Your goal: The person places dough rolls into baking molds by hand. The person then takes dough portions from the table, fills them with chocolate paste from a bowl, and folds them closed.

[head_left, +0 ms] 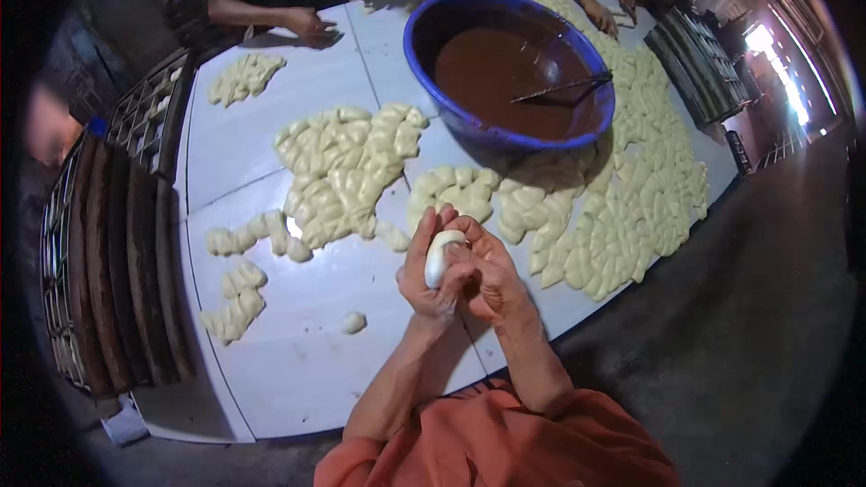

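Observation:
My left hand (420, 275) cups a smooth white piece of dough (437, 259) over the tiled table, its fingers curled round the piece. My right hand (487, 275) is pressed against the same piece, fingers bent over it beside the left. Pale dough pieces lie around them: a cluster (334, 171) ahead to the left, a wide spread (631, 234) to the right, short rows (236, 298) at the left, and a single lump (354, 322) nearer me. Beyond my hands stands a big blue basin (424, 81) of brown mixture with a dark stick (559, 90) in it.
The white tiled table (244, 153) has stacked dark trays (117, 271) along its left edge and more racks (699, 63) at the back right. Co-workers' hands show across the table, one (307, 25) at the back left, another (600, 16) beside more dough.

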Demonstrator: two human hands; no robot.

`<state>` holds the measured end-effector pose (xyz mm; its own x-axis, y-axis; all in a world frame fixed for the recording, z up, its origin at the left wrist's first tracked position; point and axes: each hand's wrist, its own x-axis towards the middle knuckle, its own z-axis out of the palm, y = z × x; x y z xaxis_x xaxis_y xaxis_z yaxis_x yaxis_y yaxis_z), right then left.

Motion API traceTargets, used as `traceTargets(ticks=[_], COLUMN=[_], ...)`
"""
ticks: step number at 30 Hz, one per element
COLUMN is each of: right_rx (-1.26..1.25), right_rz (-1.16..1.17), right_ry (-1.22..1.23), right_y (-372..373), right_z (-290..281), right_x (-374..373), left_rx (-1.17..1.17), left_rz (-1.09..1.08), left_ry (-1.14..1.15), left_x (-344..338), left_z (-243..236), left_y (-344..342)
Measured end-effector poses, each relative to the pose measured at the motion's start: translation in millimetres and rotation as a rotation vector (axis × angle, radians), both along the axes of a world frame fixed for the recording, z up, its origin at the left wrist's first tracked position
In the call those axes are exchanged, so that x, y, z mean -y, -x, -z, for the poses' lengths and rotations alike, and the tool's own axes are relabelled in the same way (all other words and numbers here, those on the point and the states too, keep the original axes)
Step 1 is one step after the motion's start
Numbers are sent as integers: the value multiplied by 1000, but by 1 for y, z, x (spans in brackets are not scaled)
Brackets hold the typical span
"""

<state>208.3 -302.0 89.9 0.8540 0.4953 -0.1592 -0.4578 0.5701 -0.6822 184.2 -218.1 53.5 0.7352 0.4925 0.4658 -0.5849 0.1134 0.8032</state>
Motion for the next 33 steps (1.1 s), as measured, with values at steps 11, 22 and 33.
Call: traceTargets(ticks=[11, 22, 33], right_rx=[753, 925, 213], right_rz=[-71, -438, -73], right_ry=[1354, 1447, 286], right_y=[-236, -252, -104], right_z=[-55, -48, -24], right_x=[67, 56, -16], left_rx=[-657, -747, -581], left_rz=[219, 157, 493], left_ry=[-27, -68, 714], left_x=[-39, -56, -35], left_z=[-1, 15, -26], left_y=[6, 28, -11])
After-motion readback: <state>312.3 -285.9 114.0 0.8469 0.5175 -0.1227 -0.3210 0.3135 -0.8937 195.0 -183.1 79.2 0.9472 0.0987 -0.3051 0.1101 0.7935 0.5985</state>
